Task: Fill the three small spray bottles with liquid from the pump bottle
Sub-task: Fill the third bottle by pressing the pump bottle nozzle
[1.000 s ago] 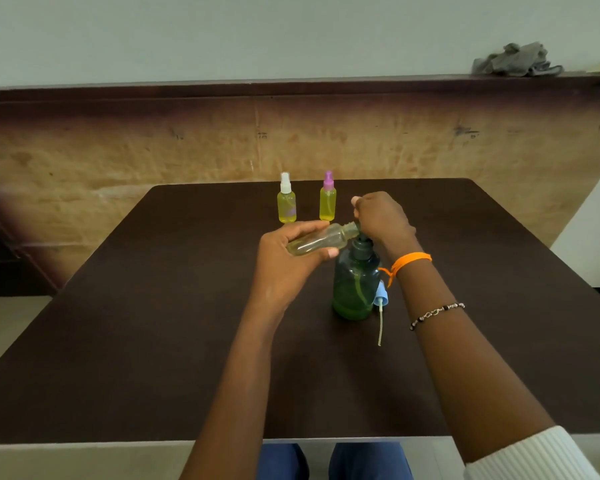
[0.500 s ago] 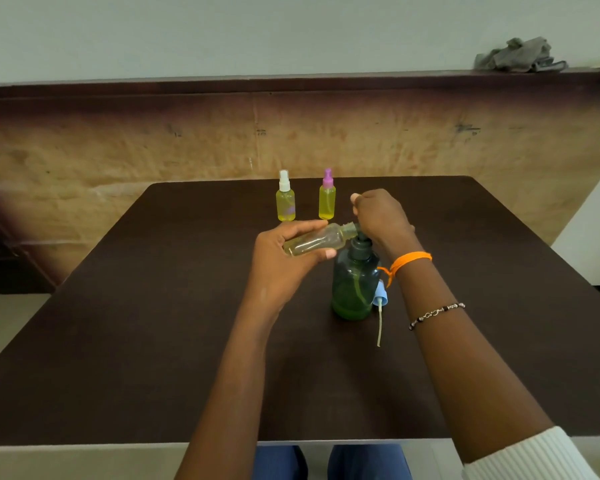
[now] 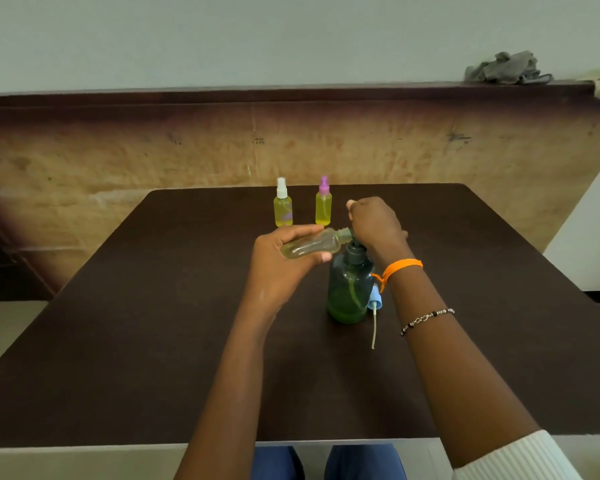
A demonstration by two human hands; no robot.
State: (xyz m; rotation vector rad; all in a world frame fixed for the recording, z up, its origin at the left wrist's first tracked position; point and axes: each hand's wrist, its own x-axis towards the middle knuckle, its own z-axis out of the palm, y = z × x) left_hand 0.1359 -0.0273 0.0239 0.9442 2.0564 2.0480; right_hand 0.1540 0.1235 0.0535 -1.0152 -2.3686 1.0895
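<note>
A dark green pump bottle (image 3: 349,289) stands on the dark brown table (image 3: 153,323). My right hand (image 3: 374,225) rests on top of its pump head, which it hides. My left hand (image 3: 278,268) grips an uncapped small spray bottle (image 3: 312,244) almost on its side, its open neck at the pump's spout. A little pale liquid lies inside it. Behind stand two capped small bottles of yellow liquid, one with a white sprayer (image 3: 282,204) and one with a purple sprayer (image 3: 323,202).
A blue sprayer cap with its dip tube (image 3: 374,306) lies on the table right of the pump bottle, under my right wrist. A wooden wall panel rises behind the table. A grey cloth (image 3: 506,69) lies on the ledge at the upper right.
Both hands and the bottles stay in nearly the same place; the view has shifted slightly.
</note>
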